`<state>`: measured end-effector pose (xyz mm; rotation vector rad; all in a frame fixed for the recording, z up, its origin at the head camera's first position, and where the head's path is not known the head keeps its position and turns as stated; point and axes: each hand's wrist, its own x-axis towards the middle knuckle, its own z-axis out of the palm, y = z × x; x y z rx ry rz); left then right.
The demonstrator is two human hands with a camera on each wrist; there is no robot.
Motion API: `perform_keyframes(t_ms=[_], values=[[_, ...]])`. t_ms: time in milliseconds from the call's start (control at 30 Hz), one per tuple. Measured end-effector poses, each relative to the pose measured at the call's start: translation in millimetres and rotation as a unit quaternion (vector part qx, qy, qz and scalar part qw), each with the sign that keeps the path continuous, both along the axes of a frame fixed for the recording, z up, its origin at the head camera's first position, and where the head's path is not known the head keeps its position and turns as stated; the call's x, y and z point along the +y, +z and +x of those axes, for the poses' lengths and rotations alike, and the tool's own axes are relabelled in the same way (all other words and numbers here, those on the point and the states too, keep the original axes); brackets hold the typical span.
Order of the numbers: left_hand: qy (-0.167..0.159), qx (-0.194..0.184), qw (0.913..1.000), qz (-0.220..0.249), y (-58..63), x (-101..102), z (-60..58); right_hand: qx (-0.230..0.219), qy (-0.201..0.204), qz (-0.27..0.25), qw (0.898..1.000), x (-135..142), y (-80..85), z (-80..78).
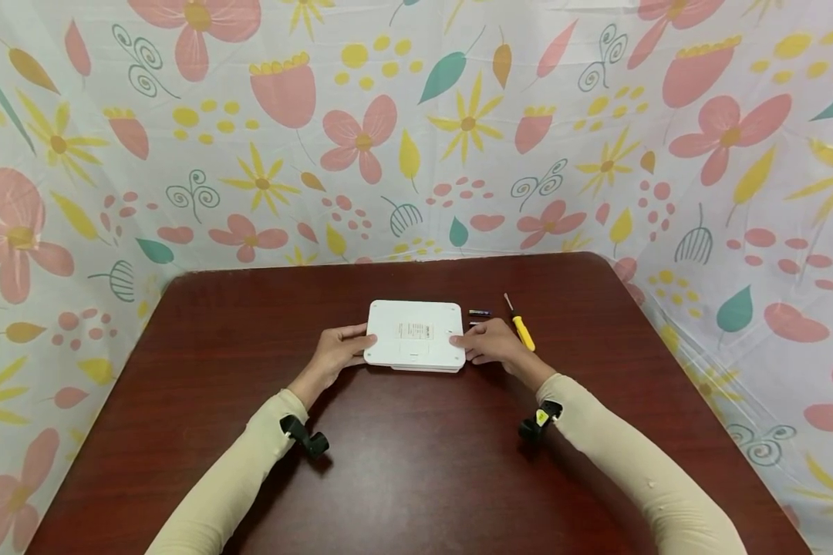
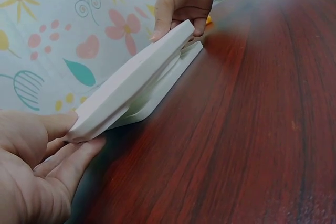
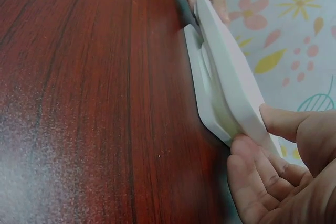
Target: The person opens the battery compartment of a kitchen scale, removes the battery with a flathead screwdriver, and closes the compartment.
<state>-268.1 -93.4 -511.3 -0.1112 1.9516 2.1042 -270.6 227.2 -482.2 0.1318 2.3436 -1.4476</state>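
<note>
A flat white device [image 1: 416, 312] lies between both hands, with a printed label [image 1: 414, 331] and a small cover outline on its upward face. Its left edge is pinched by my left hand [image 1: 335, 348], thumb on top and fingers below. My right hand [image 1: 491, 342] grips the opposite edge in the same way. From the side, the left wrist view shows the device's upper slab [image 2: 134, 74] over a thinner white lower part [image 2: 173, 85] close to the table. A recess shows between the two parts. The right wrist view has the same layers, with fingertips [image 3: 244, 145] under the slab's edge.
Beyond the right hand, a yellow-handled screwdriver [image 1: 524, 333] lies on the dark red-brown wooden table [image 1: 403, 455]. A dark battery [image 1: 480, 313] is beside it, with another small item [image 1: 475, 324] partly hidden by the hand. A flower-print curtain [image 1: 416, 139] hangs behind the table.
</note>
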Motion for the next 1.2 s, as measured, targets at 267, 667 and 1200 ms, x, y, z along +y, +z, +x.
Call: perform_keyframes(t_ms=[267,667,1200], values=[[-0.007,0.014,0.9999,-0.005,4.6,-2.9,-0.7,0.027,0.009,0.005,1.0,0.0,2.8,-1.0],[-0.05,0.06,0.9959,-0.045,22.1,-10.2,-8.7,0.056,0.032,-0.007,0.998,7.4,18.9,-2.4],[-0.083,0.132,0.9815,-0.111,39.5,-15.9,-15.8,0.129,0.099,0.003,0.987,15.4,27.8,-2.5]])
